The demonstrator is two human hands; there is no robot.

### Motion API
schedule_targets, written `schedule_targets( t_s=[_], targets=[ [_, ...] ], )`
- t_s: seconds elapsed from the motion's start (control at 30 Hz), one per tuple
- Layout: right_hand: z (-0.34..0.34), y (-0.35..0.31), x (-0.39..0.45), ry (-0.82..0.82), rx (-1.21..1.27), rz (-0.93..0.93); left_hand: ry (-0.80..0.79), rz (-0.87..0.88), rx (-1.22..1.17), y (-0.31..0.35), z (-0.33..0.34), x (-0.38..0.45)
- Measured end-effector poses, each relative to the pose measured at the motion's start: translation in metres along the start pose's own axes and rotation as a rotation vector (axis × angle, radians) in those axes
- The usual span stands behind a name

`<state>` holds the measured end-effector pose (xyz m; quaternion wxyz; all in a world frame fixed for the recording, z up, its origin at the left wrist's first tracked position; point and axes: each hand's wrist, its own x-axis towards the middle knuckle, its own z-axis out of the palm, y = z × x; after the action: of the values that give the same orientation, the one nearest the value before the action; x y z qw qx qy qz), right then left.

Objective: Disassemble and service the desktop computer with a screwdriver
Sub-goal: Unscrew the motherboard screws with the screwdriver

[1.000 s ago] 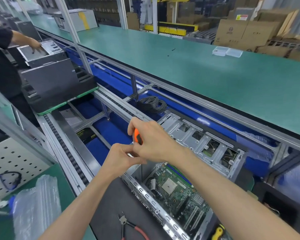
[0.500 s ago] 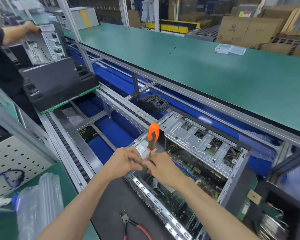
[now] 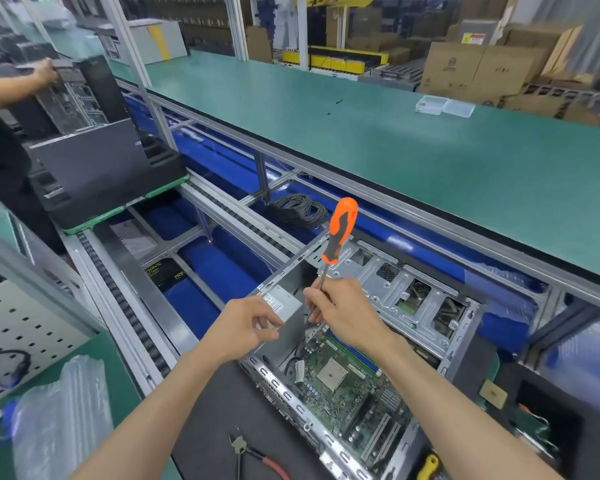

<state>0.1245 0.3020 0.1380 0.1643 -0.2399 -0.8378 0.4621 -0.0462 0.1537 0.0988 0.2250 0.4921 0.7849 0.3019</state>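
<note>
Since the earlier frame both hands have parted; I see the left hand [image 3: 245,325] off the shaft now, fingers curled, pinching something small I can't make out. Head view: right hand [image 3: 340,315] grips the screwdriver [image 3: 340,230] by its metal shaft, orange handle up, tip down inside the open computer [image 3: 378,341] on the dark mat [image 3: 208,403]. Motherboard [image 3: 343,386] exposed below the hands. Pliers [image 3: 253,455] lie on the mat near the case. Another person [image 3: 0,140] handles a case far left.
</note>
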Motion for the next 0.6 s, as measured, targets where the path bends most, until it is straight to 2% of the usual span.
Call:
schedule_targets(
  t_s=[0.13, 0.2, 0.37, 0.6],
  targets=[
    [-0.012, -0.002, 0.004, 0.055, -0.013, -0.034, -0.067, 0.065, 0.169, 0.01, 0.012, 0.007],
    [-0.011, 0.001, 0.003, 0.043, -0.005, -0.031, -0.05, 0.103, 0.191, 0.012, 0.017, 0.009],
    [0.013, 0.018, -0.005, -0.018, 0.015, 0.016, 0.106, 0.145, 0.073, 0.002, 0.02, 0.007],
    [0.045, 0.034, -0.006, -0.084, -0.029, 0.06, 0.107, 0.096, -0.045, -0.001, 0.015, 0.009]
  ],
)
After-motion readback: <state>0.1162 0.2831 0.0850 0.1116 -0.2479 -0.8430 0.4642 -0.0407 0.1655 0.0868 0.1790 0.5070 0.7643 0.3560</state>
